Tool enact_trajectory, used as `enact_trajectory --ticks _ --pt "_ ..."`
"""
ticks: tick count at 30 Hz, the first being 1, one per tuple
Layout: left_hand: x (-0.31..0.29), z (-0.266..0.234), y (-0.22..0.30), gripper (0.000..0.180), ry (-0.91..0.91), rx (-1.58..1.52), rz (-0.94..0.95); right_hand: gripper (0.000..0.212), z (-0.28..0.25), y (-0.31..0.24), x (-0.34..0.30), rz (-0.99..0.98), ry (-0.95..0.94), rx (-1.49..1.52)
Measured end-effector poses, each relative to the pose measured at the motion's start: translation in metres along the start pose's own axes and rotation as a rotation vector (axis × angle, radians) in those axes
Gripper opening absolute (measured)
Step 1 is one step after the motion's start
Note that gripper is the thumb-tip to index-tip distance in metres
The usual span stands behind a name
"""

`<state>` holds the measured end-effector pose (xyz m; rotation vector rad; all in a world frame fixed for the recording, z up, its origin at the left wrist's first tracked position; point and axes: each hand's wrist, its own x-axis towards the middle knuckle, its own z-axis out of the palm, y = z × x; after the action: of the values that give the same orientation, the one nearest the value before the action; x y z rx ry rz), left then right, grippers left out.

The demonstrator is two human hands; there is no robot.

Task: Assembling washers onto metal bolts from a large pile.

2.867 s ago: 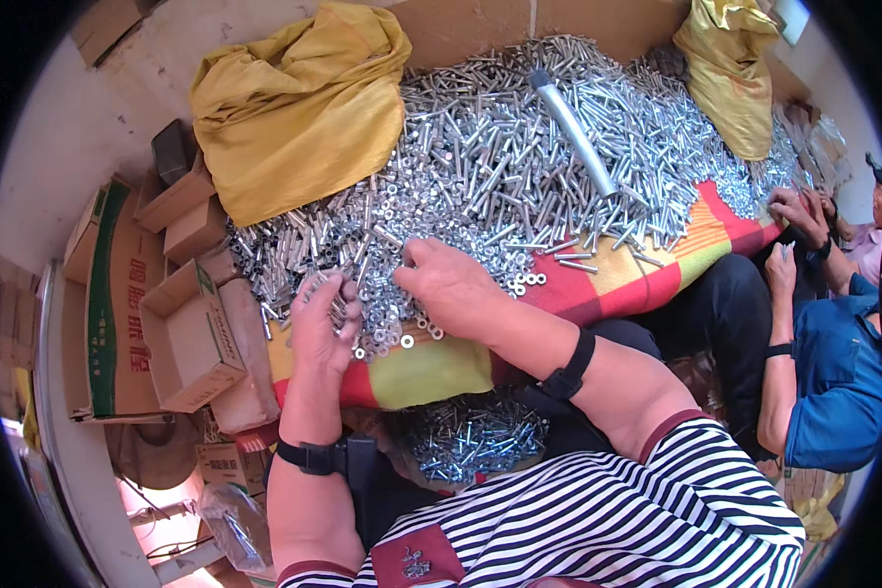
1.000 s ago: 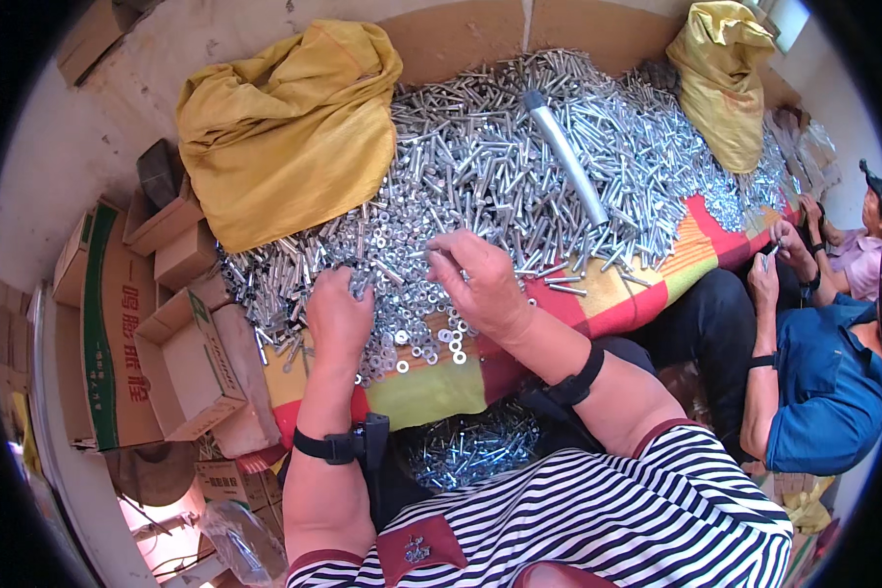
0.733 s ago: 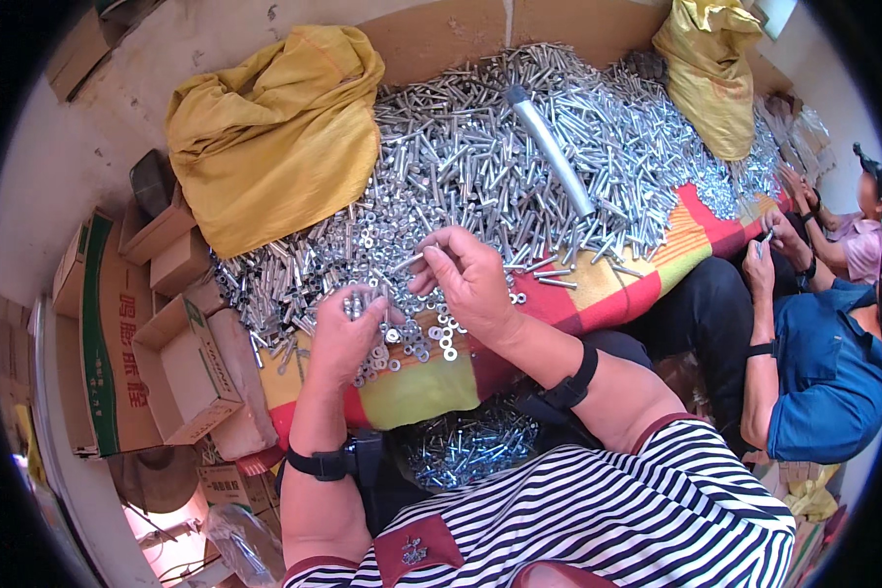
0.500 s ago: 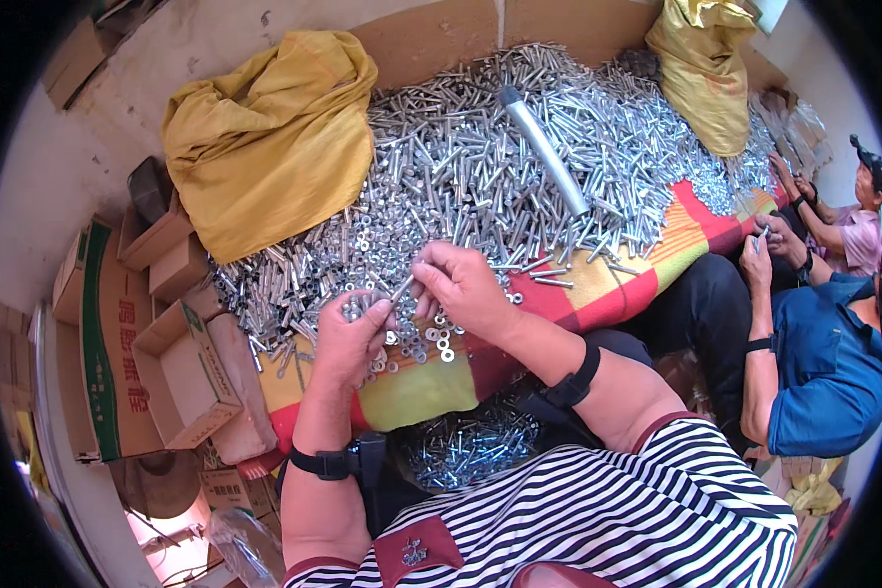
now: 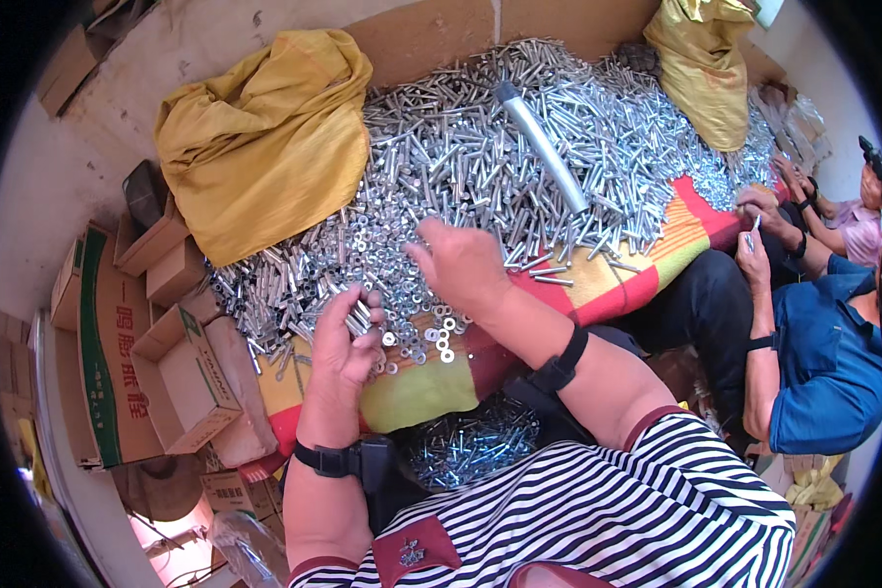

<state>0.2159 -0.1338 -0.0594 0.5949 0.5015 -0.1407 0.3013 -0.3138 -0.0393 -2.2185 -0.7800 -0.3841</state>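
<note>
A big heap of shiny metal bolts lies on a red, yellow and green striped mat. Loose washers are scattered at its near edge. My left hand is closed round a bundle of bolts, palm toward me. My right hand rests palm down on the pile's near edge, fingers pressed among bolts and washers; what it holds is hidden. Both wrists wear black bands.
A long silver tube lies on the heap. Yellow sacks sit at the back left and back right. Cardboard boxes stand at my left. Finished bolts fill a container at my lap. Two other people work at right.
My left hand has turned palm up with a bundle of bolts and pulled slightly toward me. My right hand has stayed at the pile's near edge, shifting a little among the washers.
</note>
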Motion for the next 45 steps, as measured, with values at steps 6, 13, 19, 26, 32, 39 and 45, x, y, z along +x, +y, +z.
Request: enact_trajectory --ticks 6,13,19,26,32,39,45 --pt "0.013 0.012 0.004 0.03 0.484 1.46 0.64 0.009 0.004 0.015 0.013 0.006 -0.069 -0.342" --pt "0.015 0.024 -0.01 0.035 0.522 1.705 0.792 0.013 -0.009 0.008 0.009 0.104 0.156 0.02" --pt "0.02 0.022 -0.032 0.031 0.457 1.707 0.886 0.012 -0.008 0.013 0.008 0.19 0.276 0.778" --pt "0.008 0.029 -0.029 0.015 0.153 0.988 0.458 0.013 -0.025 0.015 -0.005 0.228 -0.012 0.473" --pt "-0.017 0.039 -0.014 0.007 -0.035 0.478 0.083 0.012 -0.031 0.002 -0.011 0.467 0.0 1.05" --pt "-0.018 0.038 -0.019 0.01 -0.067 0.484 0.068 0.019 -0.023 0.002 -0.016 0.41 -0.132 0.963" --pt "-0.01 0.032 -0.02 0.011 0.081 0.347 0.104 0.03 -0.013 0.003 -0.023 0.458 -0.389 0.896"
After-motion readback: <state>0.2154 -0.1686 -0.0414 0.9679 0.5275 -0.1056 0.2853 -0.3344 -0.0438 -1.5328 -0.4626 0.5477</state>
